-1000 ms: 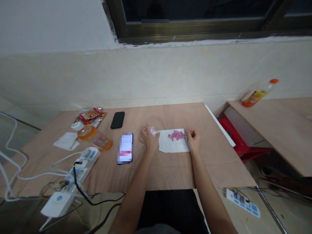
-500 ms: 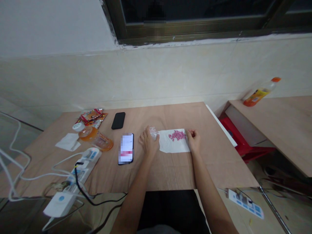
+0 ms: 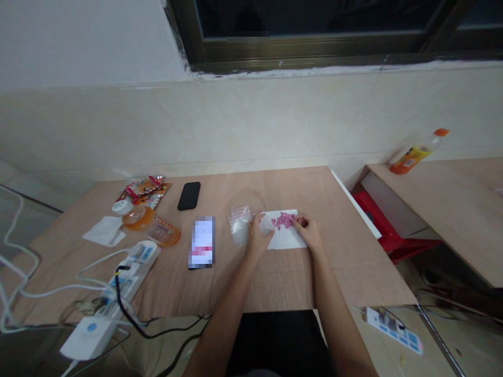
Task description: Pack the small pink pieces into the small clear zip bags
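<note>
A small heap of pink pills [image 3: 283, 220] lies on a white paper tissue [image 3: 286, 238] on the wooden table. My right hand [image 3: 309, 232] sits at the tissue's right side, its curled fingers against the pills and paper. My left hand [image 3: 259, 235] rests at the tissue's left edge, fingers pinching a small translucent plastic piece [image 3: 266, 225]. Just left of that hand, a clear zip bag [image 3: 239, 225] with whitish contents lies flat on the table, not touching my hand.
Left of the bag lie a phone with a blurred screen [image 3: 202, 242], a black phone [image 3: 189, 196], an orange-lidded container [image 3: 151, 229], snack packets [image 3: 144, 190], and a power strip [image 3: 133, 275] with cables. A bottle [image 3: 412, 154] stands on a neighbouring table.
The zip bag, earlier under my left hand, now lies apart on the table. My left hand has shifted right onto the tissue's edge, and the tissue looks slightly moved.
</note>
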`<state>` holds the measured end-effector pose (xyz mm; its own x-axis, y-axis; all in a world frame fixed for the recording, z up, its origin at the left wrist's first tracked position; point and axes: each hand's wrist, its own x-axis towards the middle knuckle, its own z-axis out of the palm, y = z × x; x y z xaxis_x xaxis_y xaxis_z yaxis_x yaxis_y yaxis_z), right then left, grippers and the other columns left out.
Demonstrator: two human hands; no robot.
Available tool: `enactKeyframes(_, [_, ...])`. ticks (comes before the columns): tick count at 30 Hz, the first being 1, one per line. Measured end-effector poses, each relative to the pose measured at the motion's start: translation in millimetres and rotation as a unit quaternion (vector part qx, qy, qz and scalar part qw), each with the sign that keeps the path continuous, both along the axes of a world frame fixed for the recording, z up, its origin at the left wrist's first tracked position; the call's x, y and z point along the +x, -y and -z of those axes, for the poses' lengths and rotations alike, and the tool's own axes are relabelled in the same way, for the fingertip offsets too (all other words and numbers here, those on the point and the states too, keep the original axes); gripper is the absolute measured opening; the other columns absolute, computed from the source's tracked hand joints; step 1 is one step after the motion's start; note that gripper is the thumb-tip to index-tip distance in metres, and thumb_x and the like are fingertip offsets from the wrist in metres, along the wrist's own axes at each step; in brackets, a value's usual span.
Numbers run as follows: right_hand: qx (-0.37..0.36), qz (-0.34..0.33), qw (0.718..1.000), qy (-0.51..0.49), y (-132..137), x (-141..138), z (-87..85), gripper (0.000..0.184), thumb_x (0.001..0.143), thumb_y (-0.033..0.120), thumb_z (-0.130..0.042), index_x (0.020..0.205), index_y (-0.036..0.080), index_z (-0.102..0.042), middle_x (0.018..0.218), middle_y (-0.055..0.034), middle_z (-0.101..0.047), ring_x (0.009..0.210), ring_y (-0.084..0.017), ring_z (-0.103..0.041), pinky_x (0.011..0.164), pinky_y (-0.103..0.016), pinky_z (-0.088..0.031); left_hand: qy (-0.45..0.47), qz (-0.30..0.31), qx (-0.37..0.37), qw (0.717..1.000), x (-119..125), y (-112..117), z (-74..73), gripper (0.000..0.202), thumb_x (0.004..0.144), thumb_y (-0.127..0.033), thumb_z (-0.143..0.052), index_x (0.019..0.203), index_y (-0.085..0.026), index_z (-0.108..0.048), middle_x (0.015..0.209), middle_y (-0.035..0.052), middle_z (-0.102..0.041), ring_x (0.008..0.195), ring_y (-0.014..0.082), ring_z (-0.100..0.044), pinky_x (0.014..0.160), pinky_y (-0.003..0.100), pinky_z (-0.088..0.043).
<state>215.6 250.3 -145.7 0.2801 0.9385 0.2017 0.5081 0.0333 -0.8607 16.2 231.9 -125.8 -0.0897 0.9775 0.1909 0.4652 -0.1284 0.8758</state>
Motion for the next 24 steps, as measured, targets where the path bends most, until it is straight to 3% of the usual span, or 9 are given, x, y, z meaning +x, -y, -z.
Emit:
enactKeyframes(3, [0.003,-0.029,0.999,0.044,1.2,0.4,-1.7,0.031,0.073,0.049,-0.064,0.080,0.019,-0.070,0.064,-0.0002,-0.063,0.058,-0.014,-0.053,0.058,-0.026,-0.040,0.017,0.021,-0.007,1.000,-0.4,1.2,5.0,0.077,0.066,-0.008,-0.072,0.135,-0.025,-0.041,0.125,0.0072,-0.061,0.111,0.0234,-0.055,0.095,0.042,-0.047])
enactKeyframes(13, [0.012,-0.030,0.995,0.090,3.1,-2.4,-10.6,0.027,0.074,0.046,-0.061,0.075,0.020,-0.069,0.065,-0.0017,-0.061,0.061,-0.016,-0.054,0.061,-0.027,-0.041,0.002,0.049,0.002,0.999,-1.2,1.6,11.1,0.073,0.068,-0.025,-0.078,0.134,-0.026,-0.045,0.126,0.0082,-0.060,0.118,0.0257,-0.053,0.095,0.043,-0.047])
enactKeyframes(20, [0.022,-0.024,0.998,0.057,2.9,-2.5,-10.9,0.029,0.078,0.046,-0.059,0.076,0.019,-0.071,0.066,-0.0026,-0.062,0.061,-0.016,-0.054,0.061,-0.028,-0.042,0.009,0.068,-0.005,0.998,-1.2,2.7,9.1,0.074,0.069,-0.023,-0.079,0.134,-0.026,-0.045,0.123,0.0087,-0.063,0.115,0.0254,-0.056,0.095,0.045,-0.048])
enactKeyframes(24, [0.045,-0.058,0.996,0.041,1.9,-12.2,-13.4,0.031,0.081,0.048,-0.059,0.078,0.020,-0.072,0.066,-0.0019,-0.061,0.062,-0.016,-0.053,0.063,-0.029,-0.042,0.000,0.078,-0.008,0.997,-1.6,2.1,10.8,0.076,0.067,-0.023,-0.080,0.134,-0.027,-0.045,0.124,0.0086,-0.063,0.113,0.0251,-0.058,0.095,0.045,-0.049])
